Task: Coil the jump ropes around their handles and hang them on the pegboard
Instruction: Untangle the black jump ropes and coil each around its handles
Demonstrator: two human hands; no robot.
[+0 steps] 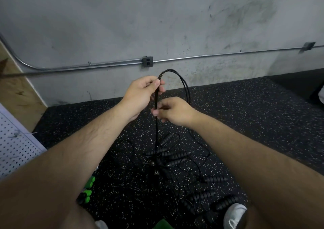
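The left hand (140,93) pinched the folded jump rope (156,128) just below its loop, and the right hand (175,112) pinched the strands lower. The rope's handles (154,165) seemed to dangle near the floor (263,114). Keeping the strands taut and together would help the coil. Other ropes (177,156) lay tangled on the speckled rubber. The pegboard (15,148) stood left, under a grey wall (105,26).

Mid-floor is cluttered by tangled jump ropes (177,156); bare rubber flooring (254,116) is seen rightward; the left is bounded by pegboard (15,146).
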